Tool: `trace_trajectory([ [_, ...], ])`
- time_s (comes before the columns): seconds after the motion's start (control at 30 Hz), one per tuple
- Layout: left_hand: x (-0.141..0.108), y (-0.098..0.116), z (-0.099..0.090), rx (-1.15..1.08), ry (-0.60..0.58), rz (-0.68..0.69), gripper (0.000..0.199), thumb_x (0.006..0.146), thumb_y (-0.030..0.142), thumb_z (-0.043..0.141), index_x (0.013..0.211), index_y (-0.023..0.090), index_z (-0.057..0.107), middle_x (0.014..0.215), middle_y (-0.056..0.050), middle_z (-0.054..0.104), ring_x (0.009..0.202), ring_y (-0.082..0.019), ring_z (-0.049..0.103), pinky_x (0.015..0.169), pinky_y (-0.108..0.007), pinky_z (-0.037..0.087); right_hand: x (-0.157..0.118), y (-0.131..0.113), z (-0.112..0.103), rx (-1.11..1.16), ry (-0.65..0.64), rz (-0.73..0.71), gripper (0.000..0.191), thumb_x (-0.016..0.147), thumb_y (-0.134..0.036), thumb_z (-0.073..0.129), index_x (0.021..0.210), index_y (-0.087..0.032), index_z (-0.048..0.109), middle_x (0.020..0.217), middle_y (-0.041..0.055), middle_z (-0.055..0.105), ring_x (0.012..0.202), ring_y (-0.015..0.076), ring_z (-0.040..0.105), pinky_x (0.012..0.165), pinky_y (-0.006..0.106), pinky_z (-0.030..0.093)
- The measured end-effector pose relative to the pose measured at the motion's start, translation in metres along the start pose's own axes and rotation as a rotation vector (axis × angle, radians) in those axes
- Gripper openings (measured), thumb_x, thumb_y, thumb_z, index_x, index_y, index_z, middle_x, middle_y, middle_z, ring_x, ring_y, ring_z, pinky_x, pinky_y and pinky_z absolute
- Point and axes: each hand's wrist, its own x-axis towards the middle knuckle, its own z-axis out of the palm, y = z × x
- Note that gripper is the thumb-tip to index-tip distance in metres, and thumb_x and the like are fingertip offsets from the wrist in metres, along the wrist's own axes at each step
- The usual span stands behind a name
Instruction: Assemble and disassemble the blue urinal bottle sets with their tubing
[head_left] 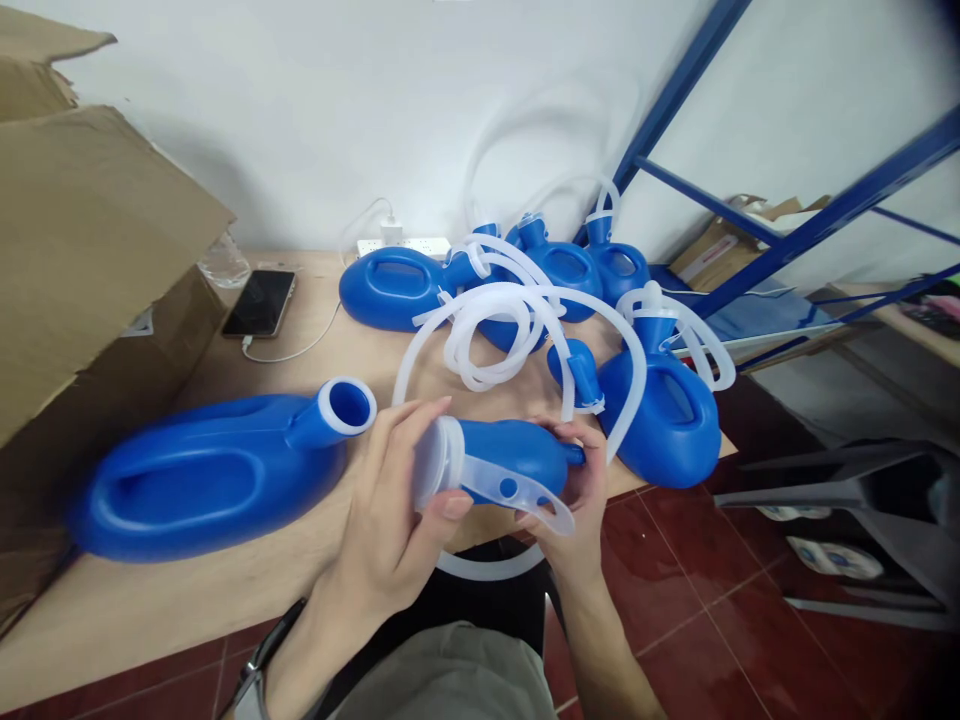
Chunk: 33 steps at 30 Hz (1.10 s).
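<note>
Nearest, the left hand (394,490) grasps the translucent cap (441,462) of a blue fitting (514,445) at the desk's (304,372) front edge; the right hand's (576,490) grip closes around its nozzle end. The step in hand looks like handling cap and strap (486,480); the next move seemingly calls for steady two-handed support. Leftward lies an open-necked bottle (225,470); farther back, looped tubing (487,378).

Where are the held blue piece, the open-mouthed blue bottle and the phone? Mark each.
Held blue piece (517,444): head view, on its rounded side.
Open-mouthed blue bottle (276,484): head view, body between handle and neck.
Phone (259,303): head view, dark screen.
</note>
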Motion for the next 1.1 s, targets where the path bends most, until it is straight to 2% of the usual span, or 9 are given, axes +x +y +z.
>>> trace_trajectory([
  [0.13, -0.005, -0.003, 0.000, -0.050, 0.026, -0.065, 0.050, 0.111, 0.060, 0.045, 0.145, 0.025, 0.055, 0.129, -0.008, 0.064, 0.112, -0.021, 0.065, 0.096, -0.035, 0.053, -0.001, -0.004, 0.001, -0.083, 0.009, -0.089, 0.078, 0.065, -0.064, 0.100, 0.124, -0.031, 0.060, 0.127, 0.0086, 0.067, 0.118, 0.0324, 0.071, 0.102, 0.050, 0.060],
  [0.23, -0.010, -0.002, 0.002, -0.091, 0.023, -0.182, 0.048, 0.110, 0.060, 0.048, 0.144, 0.026, 0.055, 0.132, -0.008, 0.067, 0.113, -0.023, 0.068, 0.096, -0.036, 0.053, -0.001, -0.003, 0.002, -0.055, -0.002, -0.039, 0.075, 0.067, -0.063, 0.099, 0.126, -0.032, 0.063, 0.126, 0.0071, 0.068, 0.118, 0.0312, 0.071, 0.101, 0.048, 0.061],
  [0.43, -0.004, 0.000, 0.002, -0.099, -0.011, -0.240, 0.040, 0.111, 0.051, 0.051, 0.144, 0.029, 0.057, 0.134, -0.004, 0.071, 0.123, -0.021, 0.067, 0.103, -0.034, 0.050, 0.002, -0.003, -0.002, 0.174, -0.134, 0.350, 0.063, 0.079, -0.070, 0.088, 0.126, -0.032, 0.071, 0.127, 0.0073, 0.071, 0.112, 0.0276, 0.072, 0.086, 0.039, 0.065],
  [0.53, 0.002, -0.003, -0.001, -0.084, -0.005, -0.177, 0.037, 0.111, 0.050, 0.052, 0.140, 0.028, 0.059, 0.129, -0.004, 0.072, 0.115, -0.019, 0.068, 0.101, -0.032, 0.051, 0.004, -0.006, -0.010, 0.401, -0.311, 0.613, 0.090, 0.071, -0.060, 0.098, 0.150, -0.043, 0.058, 0.141, 0.0063, 0.066, 0.101, 0.0245, 0.075, 0.069, 0.033, 0.066],
  [0.6, 0.005, -0.007, -0.003, -0.112, -0.023, -0.139, 0.037, 0.111, 0.049, 0.052, 0.140, 0.027, 0.060, 0.128, -0.004, 0.072, 0.114, -0.019, 0.068, 0.100, -0.032, 0.051, 0.004, -0.006, -0.015, 0.486, -0.370, 0.702, 0.104, 0.065, -0.048, 0.104, 0.156, -0.047, 0.052, 0.135, 0.0045, 0.068, 0.084, 0.0185, 0.075, 0.061, 0.029, 0.064],
  [0.7, 0.008, -0.012, -0.005, -0.175, -0.053, -0.052, 0.040, 0.111, 0.049, 0.052, 0.143, 0.027, 0.059, 0.130, -0.006, 0.070, 0.117, -0.021, 0.067, 0.102, -0.034, 0.052, 0.004, -0.001, -0.015, 0.487, -0.381, 0.732, 0.090, 0.063, -0.056, 0.103, 0.143, -0.038, 0.067, 0.127, 0.0062, 0.074, 0.072, 0.0168, 0.074, 0.058, 0.030, 0.064],
  [0.9, 0.011, -0.015, -0.006, -0.170, -0.169, 0.204, 0.048, 0.108, 0.049, 0.056, 0.147, 0.021, 0.056, 0.132, -0.013, 0.068, 0.122, -0.026, 0.066, 0.102, -0.038, 0.058, 0.000, 0.004, 0.002, 0.383, -0.156, 0.830, 0.069, 0.077, -0.091, 0.072, 0.095, -0.025, 0.082, 0.103, 0.0101, 0.083, 0.111, 0.0347, 0.078, 0.101, 0.050, 0.065],
  [0.97, 0.012, -0.012, -0.007, -0.155, -0.179, 0.260, 0.049, 0.107, 0.047, 0.058, 0.147, 0.020, 0.055, 0.130, -0.014, 0.068, 0.122, -0.027, 0.067, 0.101, -0.039, 0.060, -0.001, 0.004, 0.005, 0.378, -0.160, 0.841, 0.066, 0.077, -0.091, 0.070, 0.088, -0.026, 0.081, 0.097, 0.0092, 0.083, 0.107, 0.0360, 0.079, 0.102, 0.053, 0.065],
  [1.1, 0.011, -0.009, -0.009, -0.102, -0.205, 0.248, 0.047, 0.107, 0.041, 0.057, 0.149, 0.020, 0.055, 0.130, -0.015, 0.068, 0.120, -0.027, 0.068, 0.097, -0.038, 0.062, 0.002, 0.006, 0.001, 0.310, -0.220, 0.666, 0.057, 0.083, -0.086, 0.069, 0.087, -0.031, 0.084, 0.083, 0.0068, 0.082, 0.094, 0.0349, 0.081, 0.094, 0.055, 0.068],
])
